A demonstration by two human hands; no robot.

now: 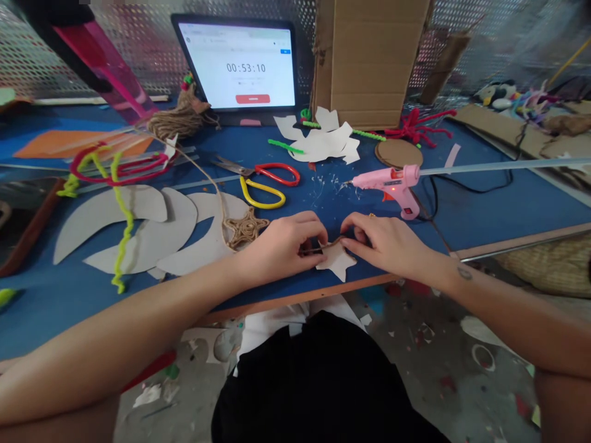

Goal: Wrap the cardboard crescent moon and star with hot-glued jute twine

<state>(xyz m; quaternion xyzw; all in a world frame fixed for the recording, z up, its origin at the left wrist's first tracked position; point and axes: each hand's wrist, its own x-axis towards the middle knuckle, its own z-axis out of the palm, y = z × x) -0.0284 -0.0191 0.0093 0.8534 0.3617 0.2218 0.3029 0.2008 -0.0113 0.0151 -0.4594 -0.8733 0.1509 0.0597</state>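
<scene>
Two fingertip pinches: my left hand and right hand grip a card star near the tabletop edge, a pink glue gun just ahead.

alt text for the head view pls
Left hand and right hand pinch twine against a white card star on a blue table. A pink glue gun, twine-wrapped star and laptop showing a timer sit nearby.

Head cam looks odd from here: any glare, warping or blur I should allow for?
Head view: wide-angle warping bends the table edge; the laptop screen glows but its timer reads clearly; the perforated metal backdrop shows washed-out glare; the left hand, right hand and white card star look slightly soft, not badly blurred.
</scene>
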